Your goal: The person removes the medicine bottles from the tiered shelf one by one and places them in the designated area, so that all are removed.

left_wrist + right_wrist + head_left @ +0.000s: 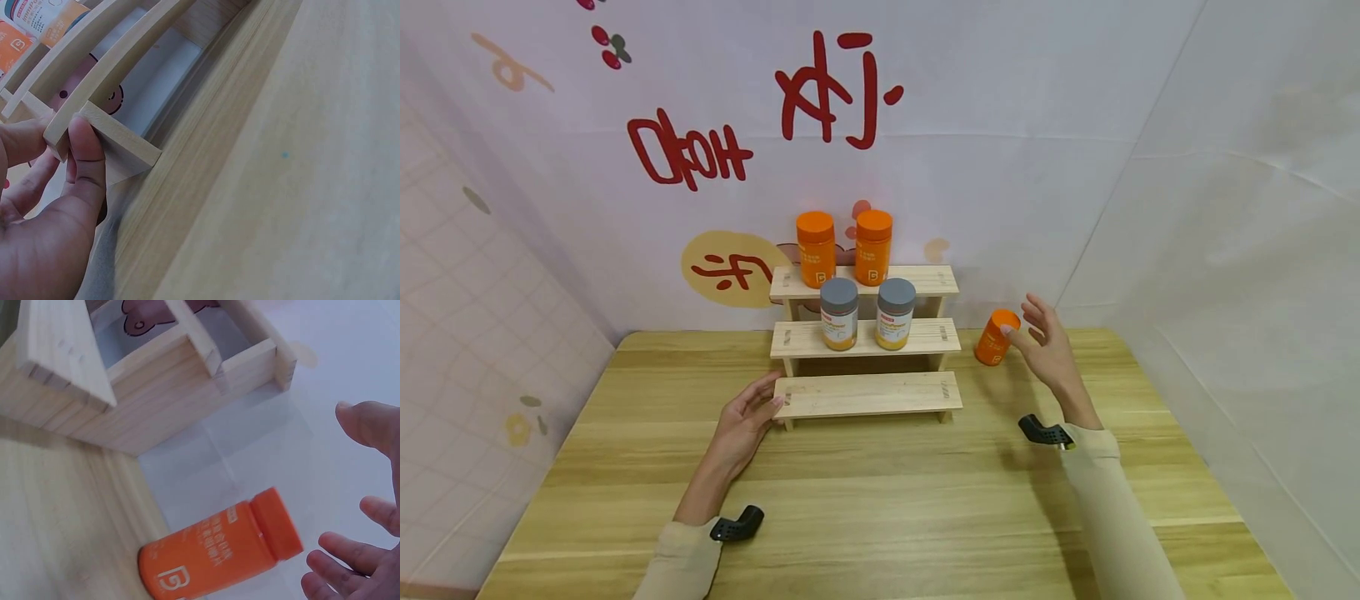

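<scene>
A three-step wooden display rack [868, 395] stands on the table. My left hand [741, 429] grips the left end of its lowest step. In the left wrist view, the thumb and fingers of that hand [53, 231] pinch the board's end [65, 128] by the side support. An orange bottle [989, 345] with an orange lid stands upright on the table right of the rack. Beside it, my right hand [1049, 350] is spread, holding nothing. The right wrist view has its fingers [350, 551] apart from the orange bottle [209, 553], near the lid.
Two orange bottles [817, 254] [873, 250] stand on the top step. On the middle step are two grey-lidded bottles [839, 321] [895, 318]. A printed white cloth [1000, 100] hangs behind the table [880, 508], with more cloth at both sides.
</scene>
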`<state>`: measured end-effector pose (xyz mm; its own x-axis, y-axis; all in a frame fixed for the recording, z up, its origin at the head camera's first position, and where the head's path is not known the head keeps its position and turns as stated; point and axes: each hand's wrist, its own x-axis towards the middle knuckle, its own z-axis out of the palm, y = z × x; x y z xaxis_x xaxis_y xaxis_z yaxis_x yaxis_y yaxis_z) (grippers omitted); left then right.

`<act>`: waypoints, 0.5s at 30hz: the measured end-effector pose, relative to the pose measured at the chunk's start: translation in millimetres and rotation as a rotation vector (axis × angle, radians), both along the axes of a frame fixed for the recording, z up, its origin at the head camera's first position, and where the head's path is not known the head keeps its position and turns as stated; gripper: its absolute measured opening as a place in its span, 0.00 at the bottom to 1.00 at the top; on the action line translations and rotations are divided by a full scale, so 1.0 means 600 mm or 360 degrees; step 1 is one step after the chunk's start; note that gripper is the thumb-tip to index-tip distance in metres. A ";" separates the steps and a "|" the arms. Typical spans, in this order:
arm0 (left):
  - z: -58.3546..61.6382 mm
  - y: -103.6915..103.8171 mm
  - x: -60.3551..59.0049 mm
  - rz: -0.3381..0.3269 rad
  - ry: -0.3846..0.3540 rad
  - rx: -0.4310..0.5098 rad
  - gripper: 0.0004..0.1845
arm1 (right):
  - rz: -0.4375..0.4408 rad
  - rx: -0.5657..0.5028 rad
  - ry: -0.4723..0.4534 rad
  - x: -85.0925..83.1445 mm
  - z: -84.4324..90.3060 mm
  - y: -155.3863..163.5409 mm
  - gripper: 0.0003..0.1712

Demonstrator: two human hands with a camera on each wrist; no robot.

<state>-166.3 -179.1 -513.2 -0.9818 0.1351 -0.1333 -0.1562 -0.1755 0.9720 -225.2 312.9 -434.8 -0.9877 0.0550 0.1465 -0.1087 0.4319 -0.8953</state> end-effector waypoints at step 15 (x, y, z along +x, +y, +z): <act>-0.004 -0.002 0.000 -0.0015 0.0019 0.0011 0.33 | 0.0106 0.0070 0.0142 0.011 0.044 -0.030 0.48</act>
<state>-166.1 -180.2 -515.7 -0.9821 0.1450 -0.1205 -0.1461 -0.1806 0.9727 -218.5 295.1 -408.5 -0.9719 -0.0185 0.2346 -0.2167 0.4595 -0.8613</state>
